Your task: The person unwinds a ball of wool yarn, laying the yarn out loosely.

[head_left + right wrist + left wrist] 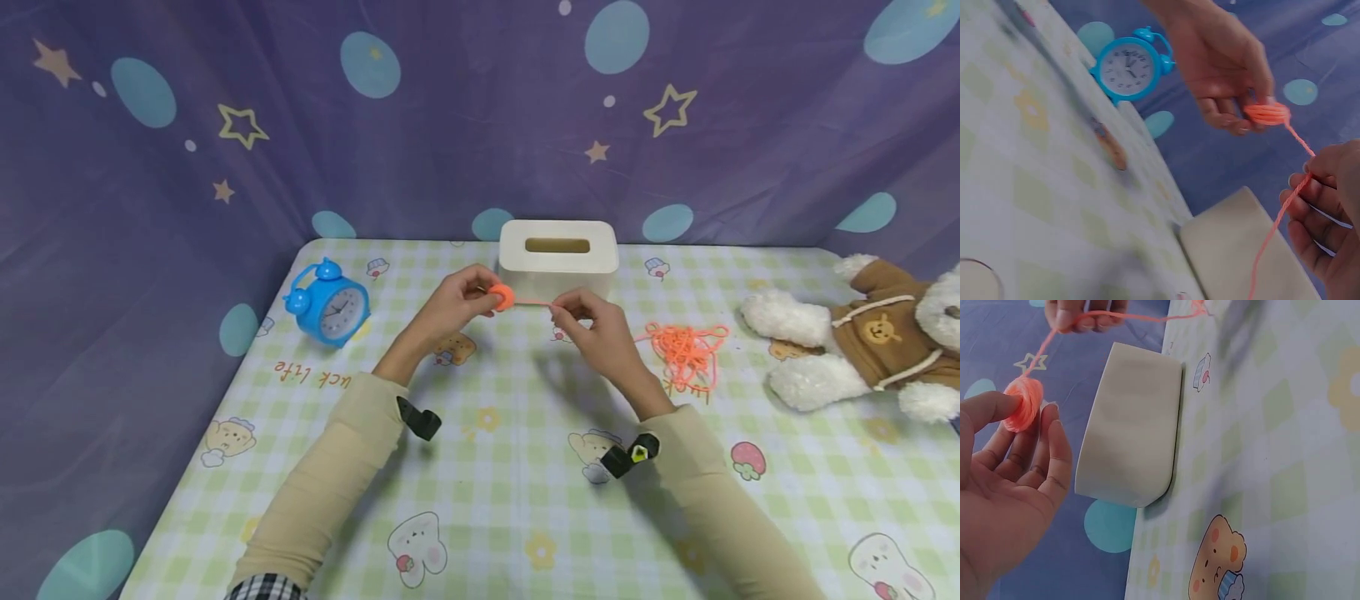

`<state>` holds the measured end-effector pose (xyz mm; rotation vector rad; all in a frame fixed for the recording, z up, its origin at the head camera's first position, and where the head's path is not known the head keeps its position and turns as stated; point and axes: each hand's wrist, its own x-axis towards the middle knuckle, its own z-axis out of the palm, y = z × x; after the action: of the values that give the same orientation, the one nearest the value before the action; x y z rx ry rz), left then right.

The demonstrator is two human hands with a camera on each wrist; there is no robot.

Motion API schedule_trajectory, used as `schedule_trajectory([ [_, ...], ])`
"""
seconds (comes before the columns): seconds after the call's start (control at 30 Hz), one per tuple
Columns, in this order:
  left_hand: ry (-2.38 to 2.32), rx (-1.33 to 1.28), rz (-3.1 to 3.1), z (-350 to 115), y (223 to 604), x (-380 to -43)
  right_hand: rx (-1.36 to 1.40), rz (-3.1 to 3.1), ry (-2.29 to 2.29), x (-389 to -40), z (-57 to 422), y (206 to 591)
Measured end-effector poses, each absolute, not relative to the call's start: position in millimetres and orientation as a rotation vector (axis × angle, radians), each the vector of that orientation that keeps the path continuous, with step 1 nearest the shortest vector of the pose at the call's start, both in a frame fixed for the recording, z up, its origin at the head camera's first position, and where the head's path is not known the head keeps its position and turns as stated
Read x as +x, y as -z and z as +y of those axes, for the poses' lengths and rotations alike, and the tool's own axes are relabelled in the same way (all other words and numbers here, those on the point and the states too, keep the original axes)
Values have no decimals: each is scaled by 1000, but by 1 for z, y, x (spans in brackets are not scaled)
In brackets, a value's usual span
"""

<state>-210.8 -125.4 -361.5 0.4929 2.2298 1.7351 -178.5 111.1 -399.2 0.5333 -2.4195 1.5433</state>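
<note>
My left hand pinches a small wound ball of orange yarn between thumb and fingers, held up above the table. A short strand of yarn runs taut from the ball across to my right hand, whose thumb and forefinger pinch it. Past the right hand, the strand hangs down in the right wrist view. A loose tangled heap of the same orange yarn lies on the table to the right of my right hand.
Behind the hands stands a white tissue box with a slot on top. A blue alarm clock stands at the back left. On the right lies a white plush bear in a brown hoodie. The checked tablecloth covers the table, with a purple curtain behind.
</note>
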Motion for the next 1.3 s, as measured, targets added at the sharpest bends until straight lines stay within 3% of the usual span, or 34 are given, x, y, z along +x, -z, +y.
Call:
schedule_trajectory([
  [0.63, -1740, 504, 2197, -125, 363, -212, 447, -2216, -1527, -160, 128, 355],
  [1.3, -1709, 543, 2199, -127, 362, -209, 319, -2095, -1644, -162, 152, 355],
])
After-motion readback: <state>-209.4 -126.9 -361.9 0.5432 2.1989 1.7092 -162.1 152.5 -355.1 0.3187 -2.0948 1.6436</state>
